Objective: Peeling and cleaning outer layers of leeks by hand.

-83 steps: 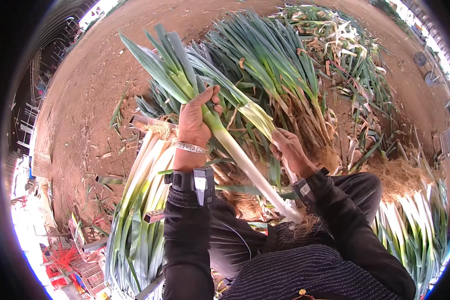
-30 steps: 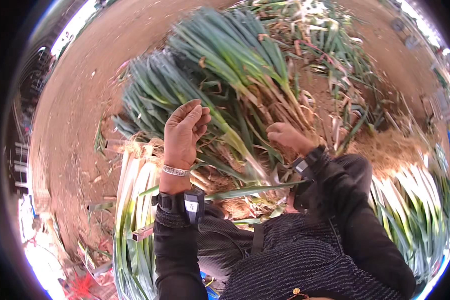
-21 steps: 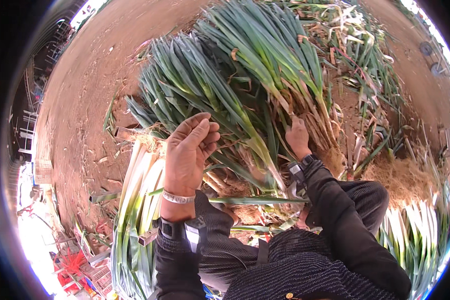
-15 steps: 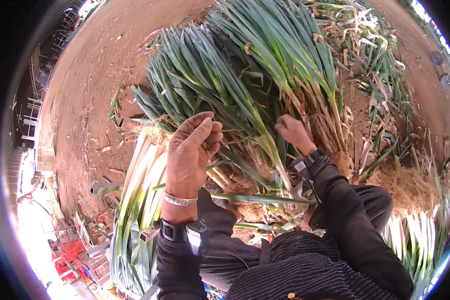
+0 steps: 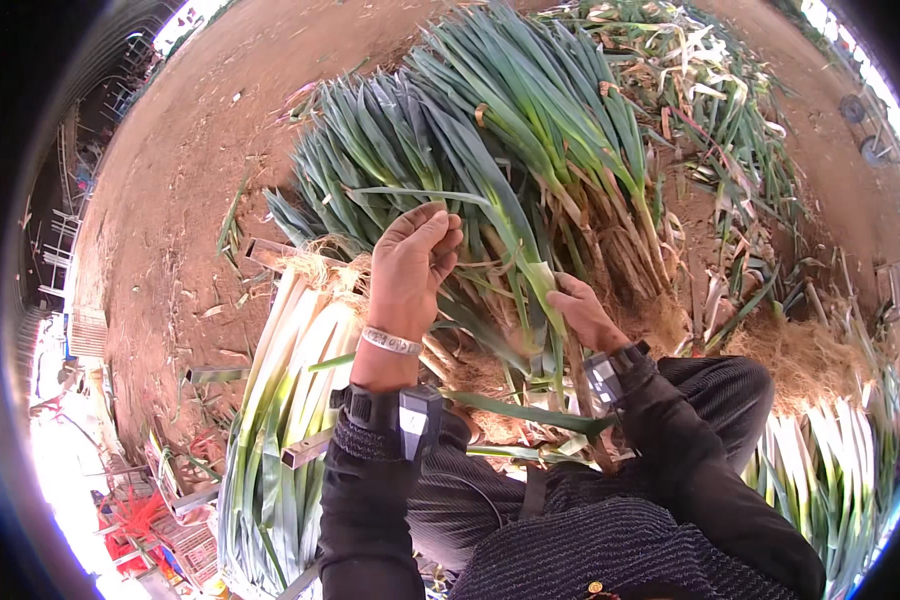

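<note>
Just above the standing heap of long green leeks (image 5: 380,130), my left hand (image 5: 415,255) is closed, thumb pressed to the curled fingers. A narrow green leaf crosses right behind its fingertips; I cannot make out whether they pinch it. My right hand (image 5: 582,312) grips a leek (image 5: 543,285) at its pale green part. This leek's dark leaves spread up and left from the hand, and a brownish stalk hangs below it. Behind my right hand stands another bundle of leeks (image 5: 560,110) with dry brown lower stalks.
On my left, white-stemmed leeks (image 5: 285,350) lie roots-up across metal bars (image 5: 305,448). More leeks (image 5: 820,470) with bushy roots lie at my right. Stripped leaves (image 5: 705,90) are piled at the far right on the brown dirt ground (image 5: 190,190). Red scraps (image 5: 135,525) lie lower left.
My right hand has come to the leek and closed on it. The leek's leaves stand out from the heap. My left hand has moved slightly right, still closed.
</note>
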A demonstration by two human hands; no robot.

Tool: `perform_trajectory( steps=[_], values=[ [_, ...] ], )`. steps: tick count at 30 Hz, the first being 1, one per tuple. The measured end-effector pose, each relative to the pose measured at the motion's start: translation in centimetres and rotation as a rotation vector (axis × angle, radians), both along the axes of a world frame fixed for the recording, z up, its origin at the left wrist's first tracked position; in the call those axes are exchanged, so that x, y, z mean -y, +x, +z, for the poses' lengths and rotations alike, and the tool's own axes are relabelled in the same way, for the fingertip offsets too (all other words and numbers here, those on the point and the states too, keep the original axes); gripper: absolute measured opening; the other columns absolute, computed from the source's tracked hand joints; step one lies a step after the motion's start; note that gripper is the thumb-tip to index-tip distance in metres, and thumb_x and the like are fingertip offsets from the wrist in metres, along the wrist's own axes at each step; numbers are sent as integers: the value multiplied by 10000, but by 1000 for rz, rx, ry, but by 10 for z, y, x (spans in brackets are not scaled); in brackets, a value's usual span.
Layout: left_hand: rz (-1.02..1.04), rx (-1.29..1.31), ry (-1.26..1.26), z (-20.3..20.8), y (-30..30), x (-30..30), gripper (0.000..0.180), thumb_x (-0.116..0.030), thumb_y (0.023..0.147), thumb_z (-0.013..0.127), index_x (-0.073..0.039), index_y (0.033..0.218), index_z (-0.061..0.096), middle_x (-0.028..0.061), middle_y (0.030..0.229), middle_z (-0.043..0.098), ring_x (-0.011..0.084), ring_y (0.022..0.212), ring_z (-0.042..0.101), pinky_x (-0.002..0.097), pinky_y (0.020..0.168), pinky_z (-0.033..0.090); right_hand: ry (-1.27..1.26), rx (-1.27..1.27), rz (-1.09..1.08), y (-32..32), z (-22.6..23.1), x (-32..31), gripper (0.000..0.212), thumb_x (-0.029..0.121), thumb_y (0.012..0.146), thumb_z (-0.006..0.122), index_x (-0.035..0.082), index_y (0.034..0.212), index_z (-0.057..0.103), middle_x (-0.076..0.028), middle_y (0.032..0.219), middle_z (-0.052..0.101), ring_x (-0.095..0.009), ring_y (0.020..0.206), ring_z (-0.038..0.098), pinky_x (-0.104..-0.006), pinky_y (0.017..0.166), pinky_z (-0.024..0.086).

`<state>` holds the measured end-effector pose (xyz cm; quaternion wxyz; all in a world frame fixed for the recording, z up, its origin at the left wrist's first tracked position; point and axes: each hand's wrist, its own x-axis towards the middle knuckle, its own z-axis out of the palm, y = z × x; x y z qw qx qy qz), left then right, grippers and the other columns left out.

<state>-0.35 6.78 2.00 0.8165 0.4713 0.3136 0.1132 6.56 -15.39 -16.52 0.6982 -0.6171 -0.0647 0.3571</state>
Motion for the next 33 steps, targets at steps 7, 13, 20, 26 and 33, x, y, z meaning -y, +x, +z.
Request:
perform_trajectory(
  steps=[7, 13, 20, 26, 33],
  values=[
    [18, -127, -182, -34, 14, 25, 158, -64, 920, 543, -89, 1076, 551, 55, 965, 654, 171, 828, 617, 348, 758, 470, 194, -198, -40, -29, 81, 31, 398, 97, 910, 547, -14, 1292, 528, -29, 1011, 644, -77, 759, 594, -221, 657, 488],
    [-329, -35, -347, -34, 20, 40, 95, -109, 918, 566, -48, 966, 620, 48, 863, 667, 124, 711, 631, 234, 575, 520, 356, -228, 40, -43, 117, 34, 484, 147, 921, 539, -11, 1370, 449, -55, 1113, 624, -99, 871, 607, -222, 769, 488],
    [-268, 178, -146, -14, 17, 40, 170, -78, 876, 647, -55, 1045, 641, 26, 892, 677, 140, 750, 647, 279, 615, 528, 302, 247, 88, -59, 170, -3, 569, 115, 889, 615, 9, 1407, 404, -61, 1143, 592, -137, 1019, 564, -278, 919, 432],
    [-242, 270, -119, -1, 15, 25, 231, -48, 805, 740, -47, 1007, 628, 32, 850, 675, 125, 681, 648, 254, 520, 518, 304, 32, 47, -43, 147, -17, 397, 230, 960, 594, 11, 1281, 513, -21, 971, 636, -101, 829, 596, -221, 711, 487],
    [-215, 349, 34, 6, 15, 17, 298, -58, 784, 773, -46, 1037, 615, 12, 876, 672, 99, 695, 636, 226, 530, 498, 478, -121, -126, -32, 148, -5, 313, 225, 985, 546, 15, 1214, 583, -22, 1043, 633, -86, 885, 581, -223, 790, 476]
  ],
)
